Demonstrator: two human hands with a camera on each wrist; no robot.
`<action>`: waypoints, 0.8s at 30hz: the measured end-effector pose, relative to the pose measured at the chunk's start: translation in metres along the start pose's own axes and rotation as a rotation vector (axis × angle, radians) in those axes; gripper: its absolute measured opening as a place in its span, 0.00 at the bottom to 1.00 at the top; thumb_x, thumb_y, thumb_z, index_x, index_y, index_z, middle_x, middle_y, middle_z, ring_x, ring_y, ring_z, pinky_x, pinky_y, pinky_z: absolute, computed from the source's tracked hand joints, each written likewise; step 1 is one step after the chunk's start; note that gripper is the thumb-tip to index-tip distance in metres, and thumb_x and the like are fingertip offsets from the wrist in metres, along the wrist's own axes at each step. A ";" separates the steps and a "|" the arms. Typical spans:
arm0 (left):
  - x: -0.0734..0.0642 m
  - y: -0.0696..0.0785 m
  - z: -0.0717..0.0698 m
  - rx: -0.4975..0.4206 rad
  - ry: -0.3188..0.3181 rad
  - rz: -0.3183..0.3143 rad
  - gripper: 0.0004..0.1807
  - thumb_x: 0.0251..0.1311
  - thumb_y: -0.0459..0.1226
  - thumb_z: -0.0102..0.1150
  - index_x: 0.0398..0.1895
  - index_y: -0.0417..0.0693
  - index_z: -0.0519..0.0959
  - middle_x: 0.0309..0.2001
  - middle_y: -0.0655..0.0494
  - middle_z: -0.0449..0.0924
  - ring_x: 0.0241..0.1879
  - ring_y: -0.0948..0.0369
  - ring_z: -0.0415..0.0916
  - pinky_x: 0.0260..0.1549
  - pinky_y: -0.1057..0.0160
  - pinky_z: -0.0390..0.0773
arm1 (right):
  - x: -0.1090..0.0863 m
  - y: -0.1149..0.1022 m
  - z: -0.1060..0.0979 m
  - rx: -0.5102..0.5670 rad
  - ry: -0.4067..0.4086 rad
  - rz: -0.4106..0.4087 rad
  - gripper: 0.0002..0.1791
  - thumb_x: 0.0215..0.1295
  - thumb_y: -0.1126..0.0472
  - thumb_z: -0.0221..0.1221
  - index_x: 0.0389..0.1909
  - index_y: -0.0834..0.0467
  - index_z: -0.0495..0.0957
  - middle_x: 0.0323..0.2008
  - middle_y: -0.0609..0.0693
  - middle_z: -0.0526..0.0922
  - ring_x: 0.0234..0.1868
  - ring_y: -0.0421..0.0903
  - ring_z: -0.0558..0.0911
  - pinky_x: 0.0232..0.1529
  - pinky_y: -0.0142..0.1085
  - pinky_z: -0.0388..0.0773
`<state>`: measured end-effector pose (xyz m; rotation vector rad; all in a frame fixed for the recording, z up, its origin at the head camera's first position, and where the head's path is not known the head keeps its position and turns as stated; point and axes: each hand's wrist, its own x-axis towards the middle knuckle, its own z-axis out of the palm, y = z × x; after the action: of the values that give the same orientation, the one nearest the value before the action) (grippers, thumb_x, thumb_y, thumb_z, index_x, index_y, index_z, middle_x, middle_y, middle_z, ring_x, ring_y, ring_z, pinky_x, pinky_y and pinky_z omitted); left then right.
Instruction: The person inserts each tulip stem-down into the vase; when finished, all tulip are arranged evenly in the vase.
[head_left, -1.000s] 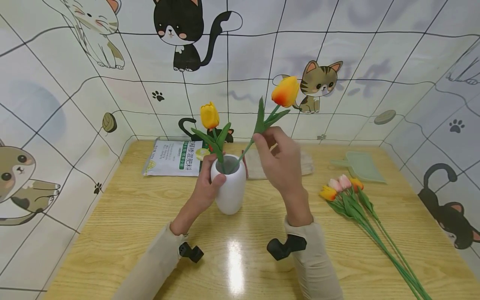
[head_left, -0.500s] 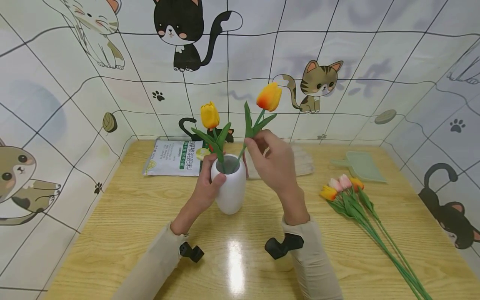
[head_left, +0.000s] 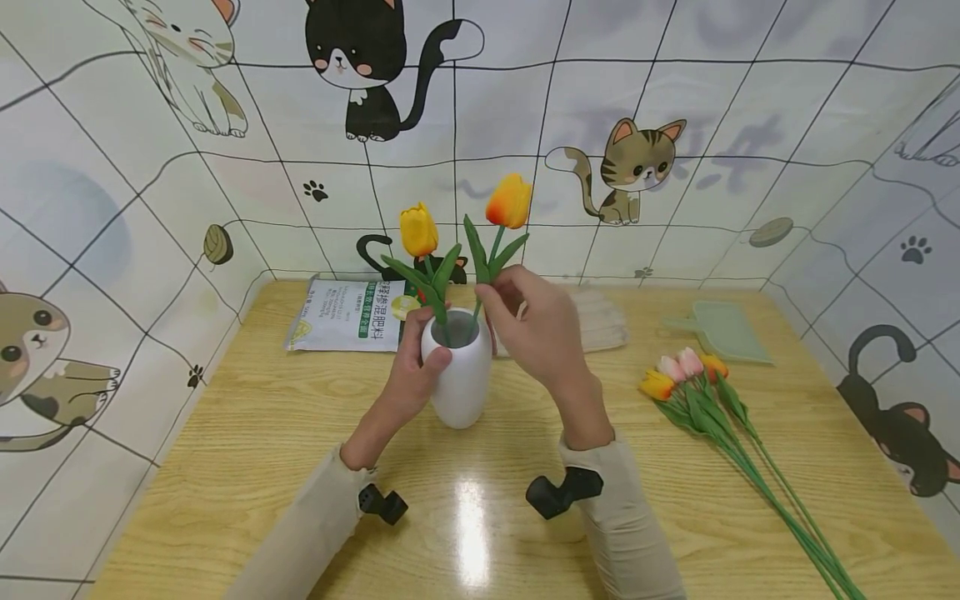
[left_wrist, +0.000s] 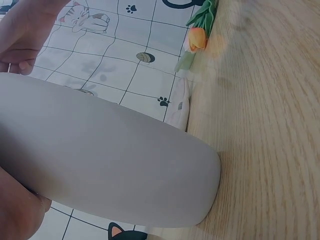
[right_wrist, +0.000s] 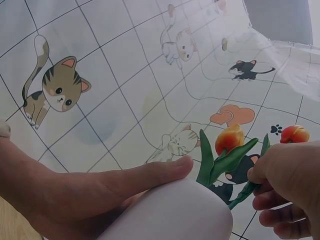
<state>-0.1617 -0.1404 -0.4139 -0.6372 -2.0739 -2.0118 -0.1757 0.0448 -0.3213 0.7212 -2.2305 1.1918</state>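
Nearest: light sleeves (head_left: 633, 525), black wrist units (head_left: 564, 492) strapped on, over a wood-grain table (head_left: 247, 400). Left hand (head_left: 416, 367) wraps the upper left side of the white vase (head_left: 459, 383), thumb across the front just below the rim. Base looks to be on the table, body about upright. Vase judgement: smooth and glossy, so probably slippery; rigid; could chip or crack if it's ceramic, can't tell the material. Best hold is the shoulder or round the belly, fingers off the mouth. Right hand (head_left: 536, 333) pinches the orange-yellow tulip (head_left: 510, 202) between thumb and forefinger just under its leaves, other fingers curled loosely. Its stem runs down into the vase mouth on the right side; lower end hidden. Looks artificial: likely very light, stem springy but stiff enough to push, leaves and head soft. Take it by the stem close below the leaves; don't squeeze the bloom. Yellow tulip (head_left: 418, 230) stands in the same mouth, left side, leaning slightly left. Off right, well apart: tulip bunch (head_left: 705, 417), yellow, orange and pink heads, stems toward the near edge. Further back: printed packet (head_left: 348, 315), whitish fabric item (head_left: 600, 323) partly behind the right hand, pale green scoop (head_left: 727, 333). Farthest: cat-print sheet (head_left: 480, 125).
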 end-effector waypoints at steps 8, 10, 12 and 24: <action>0.001 -0.001 0.000 -0.003 -0.004 0.009 0.56 0.53 0.74 0.53 0.61 0.35 0.53 0.71 0.30 0.55 0.67 0.49 0.59 0.61 0.52 0.62 | -0.001 -0.002 0.002 -0.026 -0.052 0.031 0.07 0.67 0.56 0.63 0.34 0.56 0.81 0.22 0.45 0.81 0.24 0.39 0.74 0.25 0.34 0.69; 0.001 -0.001 0.000 -0.003 -0.003 0.010 0.55 0.53 0.74 0.53 0.61 0.35 0.53 0.71 0.31 0.56 0.68 0.48 0.58 0.62 0.54 0.62 | -0.001 -0.002 0.003 -0.026 -0.071 0.046 0.07 0.68 0.55 0.63 0.35 0.55 0.81 0.22 0.45 0.81 0.24 0.39 0.74 0.24 0.34 0.69; 0.000 -0.001 0.000 -0.007 -0.003 0.008 0.55 0.53 0.74 0.53 0.61 0.35 0.54 0.71 0.31 0.56 0.69 0.48 0.58 0.62 0.59 0.63 | -0.001 -0.002 0.003 -0.028 -0.091 0.061 0.07 0.68 0.55 0.62 0.35 0.54 0.81 0.22 0.44 0.80 0.23 0.39 0.73 0.23 0.35 0.68; 0.000 -0.004 -0.001 -0.020 0.006 0.003 0.48 0.53 0.74 0.54 0.59 0.45 0.57 0.72 0.32 0.56 0.71 0.45 0.57 0.61 0.68 0.65 | -0.002 0.000 0.009 -0.043 -0.115 0.021 0.06 0.67 0.56 0.62 0.35 0.55 0.81 0.20 0.46 0.74 0.23 0.41 0.70 0.24 0.34 0.65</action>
<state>-0.1632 -0.1410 -0.4175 -0.6361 -2.0508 -2.0327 -0.1757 0.0371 -0.3271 0.7693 -2.3554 1.1349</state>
